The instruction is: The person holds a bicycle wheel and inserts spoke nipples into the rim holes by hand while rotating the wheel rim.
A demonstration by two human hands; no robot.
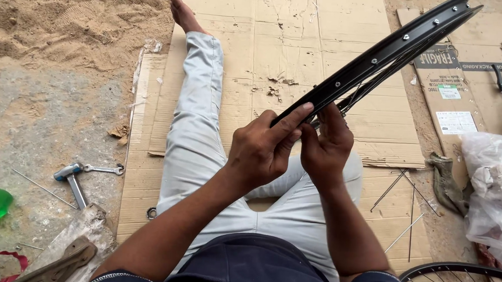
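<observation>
A person sits on flattened cardboard (320,60) laid over sandy ground (54,28), one leg in pale grey trousers (199,111) stretched forward. A black bicycle wheel rim (388,48) slants from the hands at the centre up to the upper right, held on edge above the lap. The left hand (262,150) has its grip closed around the rim's lower end, forefinger lying along the edge. The right hand (328,141) is just beside it, fingers pinched together at the spokes there. A clear plastic bag (491,183) lies at right, a hammer (71,179) and spanner (105,168) at left, loose spokes (409,219) lower right.
</observation>
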